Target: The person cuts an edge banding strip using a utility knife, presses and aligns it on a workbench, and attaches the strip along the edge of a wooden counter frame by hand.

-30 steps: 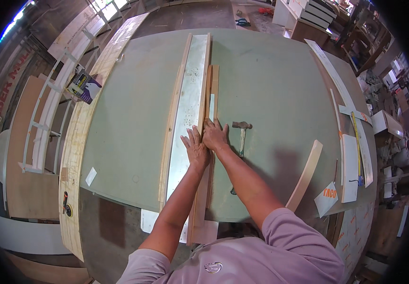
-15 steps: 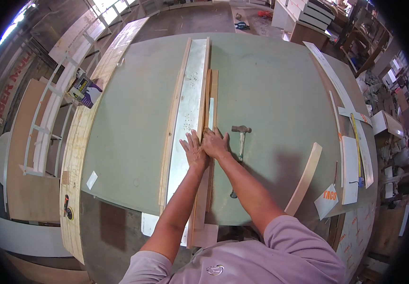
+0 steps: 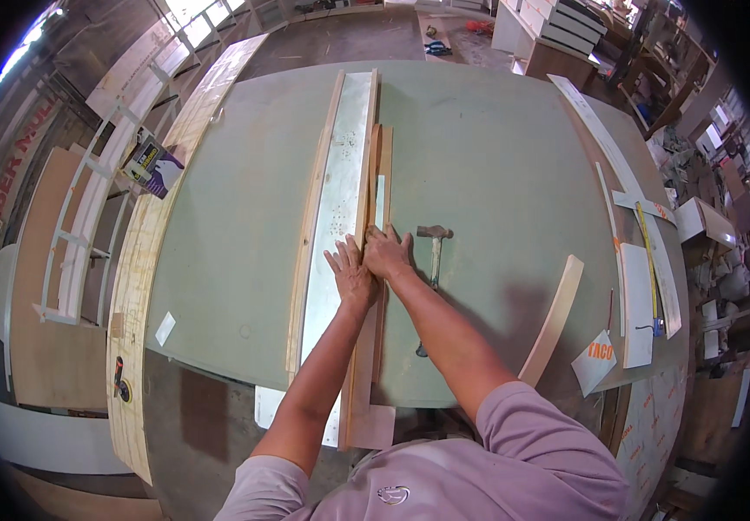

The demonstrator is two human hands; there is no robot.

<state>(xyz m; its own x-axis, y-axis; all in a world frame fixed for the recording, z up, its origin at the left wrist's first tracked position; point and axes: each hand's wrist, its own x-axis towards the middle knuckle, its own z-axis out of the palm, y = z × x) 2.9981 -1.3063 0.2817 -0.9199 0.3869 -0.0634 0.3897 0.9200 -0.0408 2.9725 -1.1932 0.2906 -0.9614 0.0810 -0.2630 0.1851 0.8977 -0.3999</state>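
A long panel (image 3: 338,178) with a pale, shiny face and wooden edges lies lengthwise on the green-topped table (image 3: 488,148). My left hand (image 3: 355,276) rests over its right edge, fingers stretched and spread. Right beside it, my right hand (image 3: 387,253) bends its fingers over a thin wooden strip (image 3: 386,149) along that edge, thumb apart; the fingertips are partly hidden. A narrow pale strip (image 3: 380,198) runs up from under this hand. To the right of my right hand lies a hammer (image 3: 435,245), its handle partly behind my forearm.
A curved wooden piece (image 3: 552,321) lies at the near right. Beyond it are white strips (image 3: 637,300), a tape measure (image 3: 657,327) and a pale offcut (image 3: 594,365). At the left, a can (image 3: 154,165) and a small round tool (image 3: 123,382) sit on a long board (image 3: 138,295).
The whole view has shifted slightly, so the table and panel appear a little further left. Both hands stay at the panel's right edge, with little visible movement along it.
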